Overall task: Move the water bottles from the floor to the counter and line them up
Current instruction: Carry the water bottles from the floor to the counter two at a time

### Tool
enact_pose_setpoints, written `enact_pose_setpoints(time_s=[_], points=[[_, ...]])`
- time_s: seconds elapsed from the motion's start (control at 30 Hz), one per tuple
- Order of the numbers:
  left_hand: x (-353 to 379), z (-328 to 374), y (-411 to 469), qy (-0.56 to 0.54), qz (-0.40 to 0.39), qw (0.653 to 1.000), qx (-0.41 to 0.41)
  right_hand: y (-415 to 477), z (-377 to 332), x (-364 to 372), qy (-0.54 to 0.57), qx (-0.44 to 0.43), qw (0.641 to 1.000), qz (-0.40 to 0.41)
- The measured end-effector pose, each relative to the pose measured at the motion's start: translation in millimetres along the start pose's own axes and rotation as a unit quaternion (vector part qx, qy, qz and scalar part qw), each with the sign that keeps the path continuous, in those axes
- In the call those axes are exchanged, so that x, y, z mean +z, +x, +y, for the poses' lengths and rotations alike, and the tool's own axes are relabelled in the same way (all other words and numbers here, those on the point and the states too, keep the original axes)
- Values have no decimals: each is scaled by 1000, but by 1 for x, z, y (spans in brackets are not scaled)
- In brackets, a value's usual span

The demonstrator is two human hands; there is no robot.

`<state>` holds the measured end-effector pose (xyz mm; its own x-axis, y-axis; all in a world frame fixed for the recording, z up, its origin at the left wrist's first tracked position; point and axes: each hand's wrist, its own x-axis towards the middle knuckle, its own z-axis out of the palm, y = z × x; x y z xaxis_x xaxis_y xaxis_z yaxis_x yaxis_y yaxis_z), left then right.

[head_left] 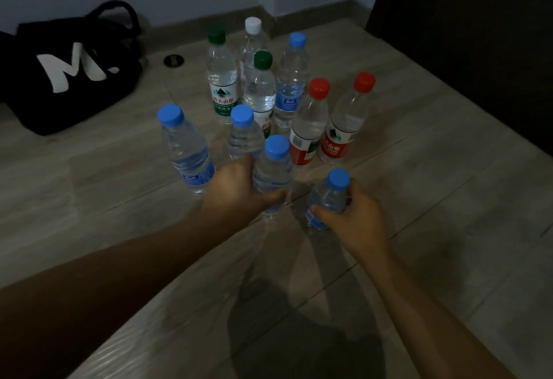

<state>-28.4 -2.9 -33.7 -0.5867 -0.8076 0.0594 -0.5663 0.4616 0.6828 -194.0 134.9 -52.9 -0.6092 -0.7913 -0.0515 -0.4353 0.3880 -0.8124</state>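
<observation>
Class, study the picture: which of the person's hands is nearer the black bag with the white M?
Left. The left hand, holding a blue-capped bottle, is right of the black bag, towards the camera; the right hand, holding a second blue-capped bottle, lies farther right.

The white-capped bottle (253, 43) stands farthest back of ten clear, capped ones upright on the floor (419, 199). Just before it are two green-capped bottles (220, 73) (259, 91) and a blue-capped bottle (291, 79). Nearer and to the right are two red-capped bottles (308, 127) (344, 127) (red labels). Nearest are four more with blue caps: two free bottles (185, 151) (244, 139), a third bottle (273, 175) in the left hand (236, 187), and a fourth bottle (327, 196) in the right hand (356, 214).
</observation>
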Motion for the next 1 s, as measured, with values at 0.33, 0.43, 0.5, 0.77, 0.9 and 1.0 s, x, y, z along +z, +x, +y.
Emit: enact_pose_setpoints(time_s=[0.33,0.43,0.5,0.77,0.9,1.0], points=[[-15,-4,-25,-21,-20,995,90,-25,-15,-15,33,-6,999,7],[-26,2,-33,-44,-17,996,81,-32,-26,-26,47,-13,999,8],[-34,10,-36,-52,-16,996,70,-34,-38,-33,49,-16,999,1],[-108,65,-40,-92,-47,994,-33,-40,-123,-75,89,19,995,-33],[-173,118,-45,-104,-55,992,-48,-47,-194,-110,97,20,994,-48],[-229,163,-44,-111,-40,991,-58,-52,-258,-146,108,9,993,-43]])
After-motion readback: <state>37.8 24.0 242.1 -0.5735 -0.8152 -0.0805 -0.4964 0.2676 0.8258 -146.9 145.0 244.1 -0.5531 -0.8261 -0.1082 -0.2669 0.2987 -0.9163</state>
